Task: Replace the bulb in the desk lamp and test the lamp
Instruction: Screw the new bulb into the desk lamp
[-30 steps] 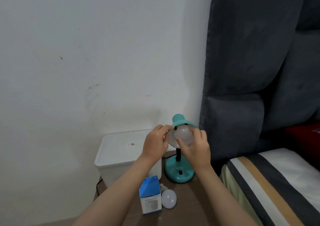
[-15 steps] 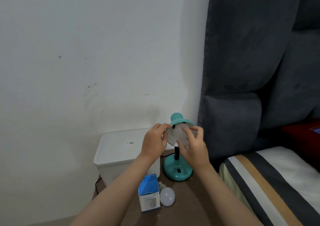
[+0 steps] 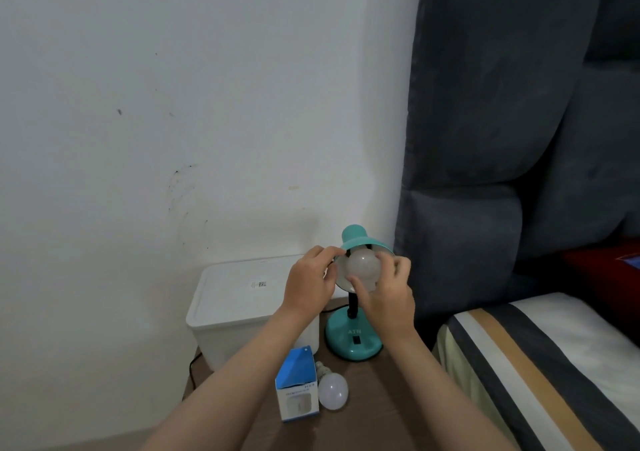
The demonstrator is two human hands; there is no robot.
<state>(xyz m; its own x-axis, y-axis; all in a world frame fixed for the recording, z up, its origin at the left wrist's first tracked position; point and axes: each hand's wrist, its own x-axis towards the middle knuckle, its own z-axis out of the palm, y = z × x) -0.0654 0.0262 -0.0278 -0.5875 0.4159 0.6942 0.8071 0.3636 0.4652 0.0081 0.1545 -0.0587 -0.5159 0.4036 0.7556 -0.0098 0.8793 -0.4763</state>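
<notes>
Head cam: our right hand [image 3: 389,300] grips the bulb [image 3: 362,266] w/ fingers curled round it, inside the lamp shade [image 3: 360,242]; left hand [image 3: 309,286] pinches the shade's rim. Spare bulb [image 3: 333,391] lies on table [image 3: 381,398].

Teal desk lamp [image 3: 353,341], black switch on base. Frosted white bulb [image 3: 362,267] in shade; second white bulb [image 3: 332,391] on brown table [image 3: 381,405]. Blue-and-white box [image 3: 296,385]. White lidded bin [image 3: 239,308]. Dark grey headboard [image 3: 485,139]. Bedding [image 3: 554,364] striped white, grey, tan.
</notes>
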